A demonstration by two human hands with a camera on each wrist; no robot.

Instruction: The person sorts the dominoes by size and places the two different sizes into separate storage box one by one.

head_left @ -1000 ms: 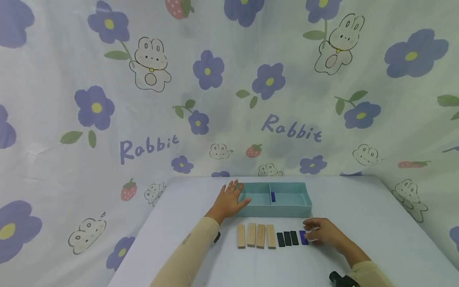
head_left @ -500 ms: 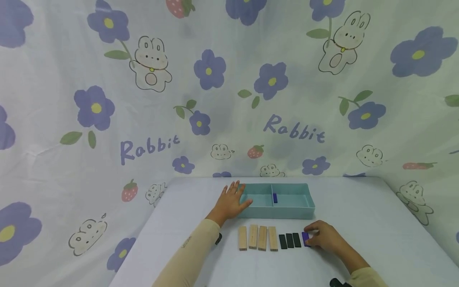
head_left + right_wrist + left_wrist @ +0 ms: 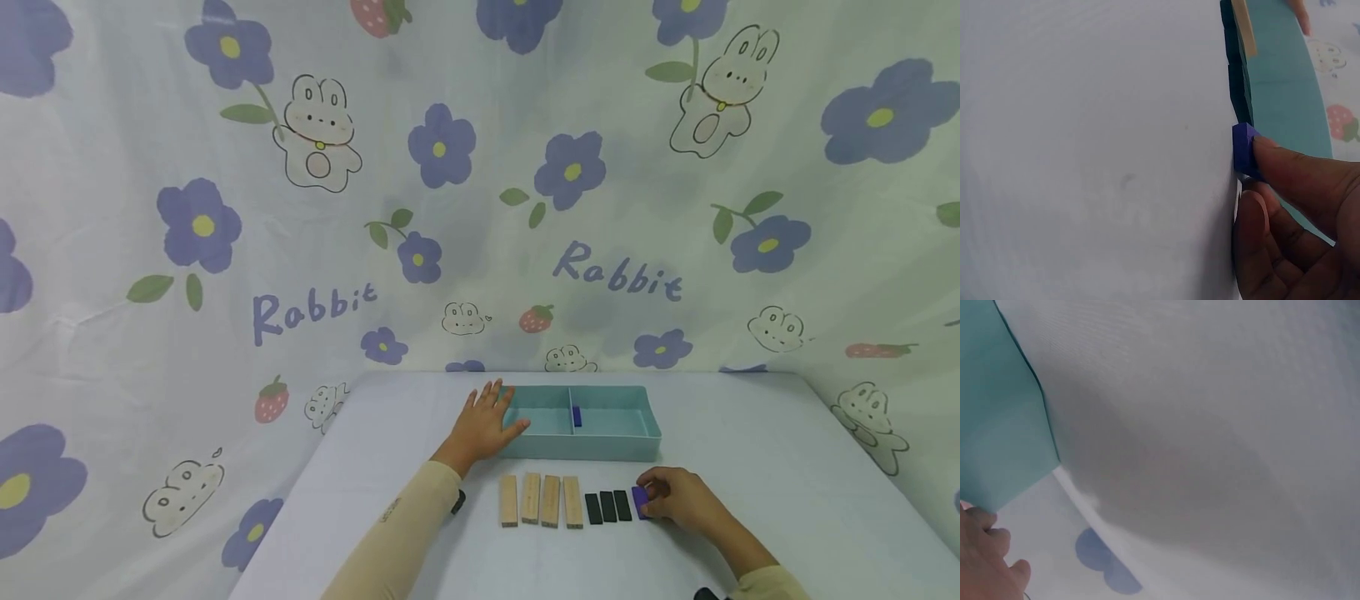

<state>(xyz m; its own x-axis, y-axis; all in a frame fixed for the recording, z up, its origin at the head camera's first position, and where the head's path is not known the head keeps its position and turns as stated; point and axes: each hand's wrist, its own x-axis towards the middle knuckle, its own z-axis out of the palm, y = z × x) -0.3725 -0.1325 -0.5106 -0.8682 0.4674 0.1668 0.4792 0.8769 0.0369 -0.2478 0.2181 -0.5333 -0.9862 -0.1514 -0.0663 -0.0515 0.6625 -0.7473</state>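
My right hand (image 3: 681,498) pinches a small purple block (image 3: 640,502) at the right end of a row on the table. In the right wrist view the thumb presses the near side of that block (image 3: 1244,150), with fingers partly hidden behind it. My left hand (image 3: 480,427) lies with spread fingers on the left end of a teal two-compartment box (image 3: 577,448). The left wrist view shows only its fingers (image 3: 999,540) beside the box wall (image 3: 1004,437). Another purple block (image 3: 577,416) sits in the right compartment, against the divider.
Left of the held block lie several black blocks (image 3: 608,507), then several longer wooden blocks (image 3: 551,502), all in front of the box. A white cloth (image 3: 750,433) covers the table. Behind it hangs a curtain (image 3: 495,233) printed with rabbits and flowers.
The right thumb and fingers have come together on the purple block, which is still in the row. My left hand keeps its place on the box. The head view has shifted slightly.
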